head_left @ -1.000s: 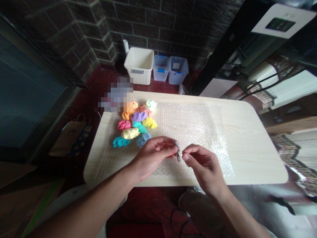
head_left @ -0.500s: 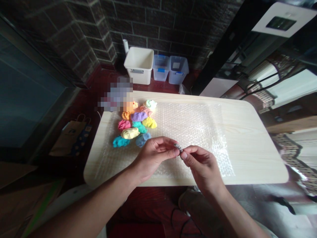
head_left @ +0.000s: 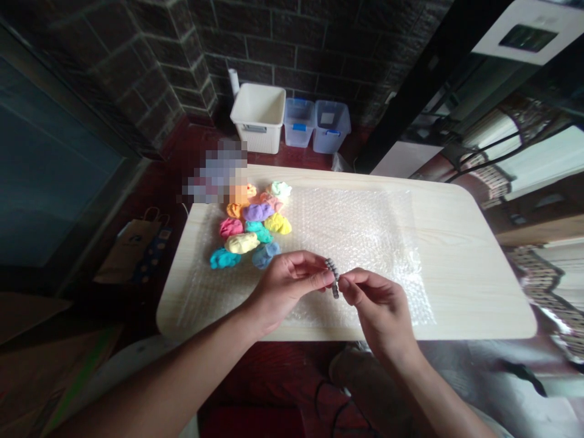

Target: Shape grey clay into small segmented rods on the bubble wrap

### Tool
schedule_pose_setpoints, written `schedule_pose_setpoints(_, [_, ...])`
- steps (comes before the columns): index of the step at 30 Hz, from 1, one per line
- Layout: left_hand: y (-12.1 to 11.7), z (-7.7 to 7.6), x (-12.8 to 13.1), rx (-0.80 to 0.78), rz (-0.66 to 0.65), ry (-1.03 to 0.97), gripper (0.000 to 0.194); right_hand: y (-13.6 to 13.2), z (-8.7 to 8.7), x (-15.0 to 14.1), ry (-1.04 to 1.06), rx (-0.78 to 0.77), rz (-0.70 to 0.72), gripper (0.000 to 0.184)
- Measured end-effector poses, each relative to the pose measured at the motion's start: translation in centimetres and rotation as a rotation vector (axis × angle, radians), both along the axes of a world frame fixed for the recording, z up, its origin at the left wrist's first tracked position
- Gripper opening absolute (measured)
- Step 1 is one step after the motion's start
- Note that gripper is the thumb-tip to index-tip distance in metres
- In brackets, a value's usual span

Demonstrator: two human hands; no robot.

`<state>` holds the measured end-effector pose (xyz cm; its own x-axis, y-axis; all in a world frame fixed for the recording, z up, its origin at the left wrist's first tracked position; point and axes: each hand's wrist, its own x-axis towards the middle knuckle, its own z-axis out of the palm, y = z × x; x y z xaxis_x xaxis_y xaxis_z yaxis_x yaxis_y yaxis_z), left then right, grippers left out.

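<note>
Overall, the pale wood counter (head_left: 472,261) carried the work; its near edge ran close below the hands, so a dropped piece could, in my judgement, have gone over it to the floor. A sheet of bubble wrap (head_left: 360,222) covered much of the top. Its bumpy surface would probably have let a small part roll or lodge. A cluster of coloured lumps (head_left: 242,243) sat on the wrap's left part, crowded together; risk there: colours sticking if pressed, should they be soft.

Left hand (head_left: 285,286): grip closed, thumb against fingers, holding the strip. Right hand (head_left: 385,307): thumb and forefinger drawn near each other at the strip's side; could not tell whether this grip had hold of it. The blue-grey lump (head_left: 266,255) lay beside the left knuckles in view, clearance unclear; a careless shift might have nudged it.

Smallest item: grey ridged strip (head_left: 333,268), between the hands, ends jutting above and below the left thumb. Likely faults: ridges flattened by over-squeezing, a bend or break from a sideways pull.
</note>
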<state>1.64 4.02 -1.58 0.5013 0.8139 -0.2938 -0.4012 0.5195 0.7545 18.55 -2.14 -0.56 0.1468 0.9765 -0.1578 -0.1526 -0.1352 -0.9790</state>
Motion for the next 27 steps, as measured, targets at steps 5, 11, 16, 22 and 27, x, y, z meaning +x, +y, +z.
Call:
schedule_pose_setpoints(5, [-0.05, 0.04, -0.02, 0.009, -0.016, 0.012, 0.027, 0.06, -0.06, -0.17, 0.013, 0.003, -0.006, 0.01])
schedule_pose_setpoints(11, [-0.04, 0.02, -0.01, 0.007, -0.014, 0.015, 0.026, 0.08, -0.07, -0.16, -0.016, -0.005, -0.001, 0.012])
schedule_pose_setpoints(16, [-0.04, -0.01, 0.0, -0.024, -0.006, 0.0, 0.026, 0.02, -0.08, -0.1, 0.005, -0.013, -0.012, 0.009])
schedule_pose_setpoints(22, [-0.02, -0.08, -0.04, -0.035, -0.018, -0.015, 0.023, -0.09, -0.26, 0.05, -0.007, -0.02, -0.032, 0.011])
schedule_pose_setpoints(27, [0.05, -0.32, -0.02, 0.002, -0.039, -0.006, 0.024, -0.02, -0.2, -0.05, -0.023, -0.017, 0.001, 0.013])
